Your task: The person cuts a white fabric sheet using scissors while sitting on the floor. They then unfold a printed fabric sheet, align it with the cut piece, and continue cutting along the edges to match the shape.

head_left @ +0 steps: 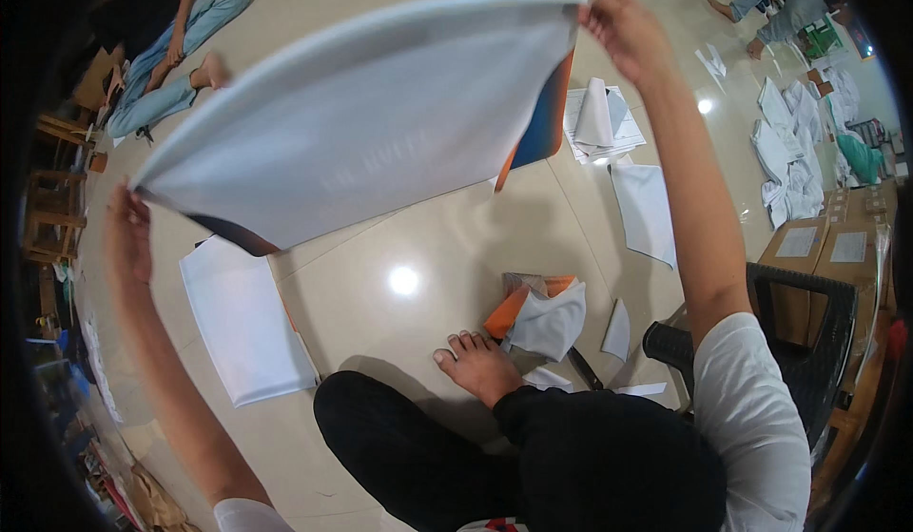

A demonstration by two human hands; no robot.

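Both my arms are stretched wide, holding up a large fabric panel point(380, 133) by two corners. Its pale grey-white back faces me, and its printed side shows orange and dark blue where the edges fold over. My left hand point(130, 237) pinches the corner at the left. My right hand point(625, 33) grips the far right corner, higher up. Below the left part of the panel, a white fabric piece point(245, 323) lies flat on the floor. A crumpled orange and grey cloth point(547, 315) lies beside my bare foot point(478, 366).
A dark narrow tool point(585, 368), partly covered, lies by the crumpled cloth among white offcuts point(616, 330). Papers with folded fabric point(601, 128) lie at the right. A black stool point(808, 290) and cardboard boxes point(808, 247) stand near my right arm. Another person point(176, 47) sits far left.
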